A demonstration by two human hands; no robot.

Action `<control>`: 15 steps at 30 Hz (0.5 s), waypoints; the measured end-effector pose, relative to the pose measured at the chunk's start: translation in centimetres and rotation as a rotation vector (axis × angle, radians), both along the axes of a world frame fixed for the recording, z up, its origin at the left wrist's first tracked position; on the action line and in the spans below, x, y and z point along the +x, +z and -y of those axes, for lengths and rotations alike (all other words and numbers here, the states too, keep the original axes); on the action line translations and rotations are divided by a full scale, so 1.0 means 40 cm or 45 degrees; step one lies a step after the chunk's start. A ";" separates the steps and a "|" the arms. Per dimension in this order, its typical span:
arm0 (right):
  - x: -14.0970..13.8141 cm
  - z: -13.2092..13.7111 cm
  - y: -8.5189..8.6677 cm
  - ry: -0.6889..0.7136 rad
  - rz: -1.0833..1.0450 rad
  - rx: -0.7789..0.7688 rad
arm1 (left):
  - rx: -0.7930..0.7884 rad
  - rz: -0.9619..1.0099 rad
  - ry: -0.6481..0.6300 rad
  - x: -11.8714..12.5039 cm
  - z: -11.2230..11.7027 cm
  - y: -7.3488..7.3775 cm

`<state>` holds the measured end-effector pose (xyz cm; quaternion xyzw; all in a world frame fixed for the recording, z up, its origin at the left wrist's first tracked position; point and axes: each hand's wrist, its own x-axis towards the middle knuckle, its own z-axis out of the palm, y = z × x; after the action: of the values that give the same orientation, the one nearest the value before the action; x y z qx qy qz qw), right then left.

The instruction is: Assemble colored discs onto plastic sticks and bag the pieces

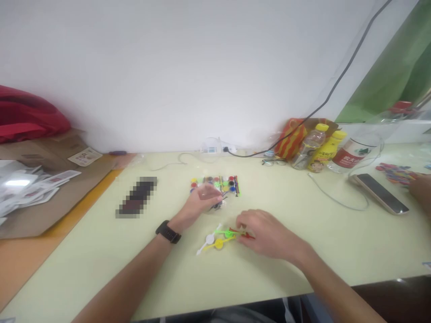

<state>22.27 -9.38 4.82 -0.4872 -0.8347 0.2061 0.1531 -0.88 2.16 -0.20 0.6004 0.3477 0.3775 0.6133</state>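
Observation:
My left hand (pixel 202 200), with a black watch on its wrist, is curled over a small dark piece at its fingertips, just in front of a set of small coloured pots (pixel 215 183). My right hand (pixel 262 233) rests with bent fingers on a cluster of small plastic spoon-like sticks (pixel 218 237), white, yellow, green and red, lying on the pale yellow table (pixel 168 269). What my left fingers pinch is too small to name.
Bottles (pixel 319 150) and a striped packet (pixel 291 137) stand at the back right. A phone (pixel 380 193) and a cable lie to the right, near another person's hand (pixel 420 190). A blurred dark item (pixel 136 197) lies left; cardboard and cards (pixel 37 188) at far left.

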 end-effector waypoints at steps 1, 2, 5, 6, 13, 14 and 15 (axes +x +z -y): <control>0.002 0.011 -0.015 0.011 0.039 -0.029 | -0.018 0.016 -0.008 0.003 0.001 -0.007; 0.003 0.019 -0.027 0.009 0.071 -0.039 | -0.021 0.017 -0.040 0.006 0.002 -0.012; 0.005 0.030 -0.038 -0.038 0.115 -0.005 | 0.053 -0.048 -0.193 0.009 0.013 -0.019; 0.007 0.030 -0.036 -0.058 0.113 0.011 | 0.080 -0.069 -0.236 0.009 0.017 -0.019; 0.035 0.025 -0.017 -0.112 -0.032 -0.045 | 0.201 -0.089 -0.238 0.011 0.037 -0.012; 0.041 0.026 -0.012 -0.114 -0.071 -0.056 | 0.218 -0.084 -0.237 0.013 0.038 -0.014; 0.048 0.026 -0.004 -0.113 -0.117 -0.066 | 0.234 -0.086 -0.238 0.015 0.039 -0.017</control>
<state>24.18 -10.43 4.66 -0.5177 -0.7987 0.2428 0.1874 -0.27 0.61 -0.89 0.6963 0.2747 0.3286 0.5760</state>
